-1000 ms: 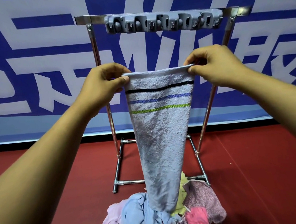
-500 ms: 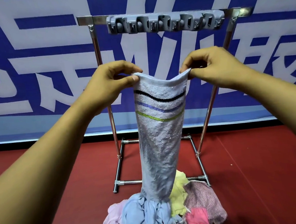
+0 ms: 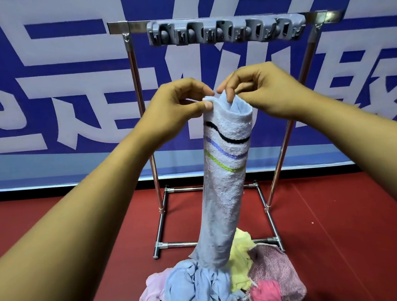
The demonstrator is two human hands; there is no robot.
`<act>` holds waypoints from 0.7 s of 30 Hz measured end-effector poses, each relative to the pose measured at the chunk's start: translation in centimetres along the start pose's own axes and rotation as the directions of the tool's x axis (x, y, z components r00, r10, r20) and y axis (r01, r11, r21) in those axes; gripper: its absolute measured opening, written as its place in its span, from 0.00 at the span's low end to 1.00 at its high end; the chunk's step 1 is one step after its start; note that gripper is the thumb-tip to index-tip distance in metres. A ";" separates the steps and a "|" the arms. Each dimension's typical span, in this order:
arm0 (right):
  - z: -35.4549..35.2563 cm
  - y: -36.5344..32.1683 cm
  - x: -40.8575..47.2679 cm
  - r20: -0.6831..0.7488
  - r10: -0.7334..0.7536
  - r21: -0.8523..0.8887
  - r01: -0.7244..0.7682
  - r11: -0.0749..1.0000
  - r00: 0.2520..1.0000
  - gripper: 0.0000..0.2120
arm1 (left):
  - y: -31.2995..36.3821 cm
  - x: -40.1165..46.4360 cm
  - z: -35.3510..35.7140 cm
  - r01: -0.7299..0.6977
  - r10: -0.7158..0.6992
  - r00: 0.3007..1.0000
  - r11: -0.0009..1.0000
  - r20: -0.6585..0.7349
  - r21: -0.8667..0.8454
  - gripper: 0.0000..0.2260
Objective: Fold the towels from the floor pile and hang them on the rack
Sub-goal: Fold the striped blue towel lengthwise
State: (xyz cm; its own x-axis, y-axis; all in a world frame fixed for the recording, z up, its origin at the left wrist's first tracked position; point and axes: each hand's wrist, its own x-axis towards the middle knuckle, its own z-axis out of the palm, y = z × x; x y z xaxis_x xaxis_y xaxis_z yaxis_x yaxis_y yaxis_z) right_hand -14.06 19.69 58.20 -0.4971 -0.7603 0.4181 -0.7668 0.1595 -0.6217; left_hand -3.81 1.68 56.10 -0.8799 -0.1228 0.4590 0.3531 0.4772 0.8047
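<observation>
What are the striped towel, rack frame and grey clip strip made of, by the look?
Striped towel: looped terry cloth, likely cotton; nubby matte pile, limp drape.
Rack frame: polished metal tube, probably steel or chrome-plated; bright mirror-like highlights.
Grey clip strip: moulded plastic by its look; dull uniform grey, rounded cast shapes.

Left hand (image 3: 178, 104): thumb and fingers pinch the towel (image 3: 225, 172) top edge.
Right hand (image 3: 266, 91): just beside it, fingertips pinch the same edge.
</observation>
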 end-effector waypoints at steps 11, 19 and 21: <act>0.2 0.8 -0.1 0.002 -0.013 0.039 0.012 0.999 1.000 0.15 | 0.0 -1.0 0.0 0.069 -0.053 0.975 0.995 0.215 -0.069 0.06; -0.5 -0.6 -0.7 0.134 -0.053 -0.137 0.071 0.988 0.990 0.15 | -0.3 -0.8 0.7 0.090 -0.055 0.974 0.984 0.220 -0.152 0.05; -1.0 -1.0 -0.8 0.184 -0.065 -0.270 0.114 0.956 0.981 0.19 | -0.6 -0.8 0.9 0.092 -0.056 0.978 0.980 0.199 -0.175 0.05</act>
State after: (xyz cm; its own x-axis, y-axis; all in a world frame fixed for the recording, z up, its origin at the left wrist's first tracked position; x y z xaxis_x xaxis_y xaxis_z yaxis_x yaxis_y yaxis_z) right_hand -13.26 20.82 59.19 -0.3629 -0.8718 0.3289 -0.8995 0.2357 -0.3679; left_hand -3.56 2.23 54.91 -0.9441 0.0263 0.3286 0.3207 0.3041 0.8970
